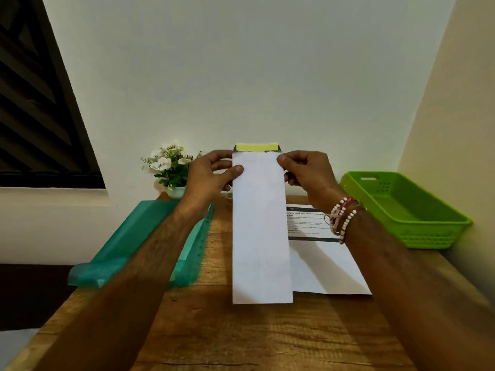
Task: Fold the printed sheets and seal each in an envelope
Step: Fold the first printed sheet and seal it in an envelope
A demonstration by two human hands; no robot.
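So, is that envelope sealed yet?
Not sealed: its flap, yellow inside, stands open above the envelope, held by the left hand and right hand.

- The printed sheet (321,253) lies on the table (241,330), right of the frame's centre. A dark band runs across its top with one bold white heading line, but the letters are too blurred to read with any certainty.
- Under that heading run several short lines of small dark print, a few of them bolder like sub-headings. None is legible.
- A second dark band closes the printed block lower on the same sheet, and no words can be made out on it.
- No other text, label, brand or number can be read.
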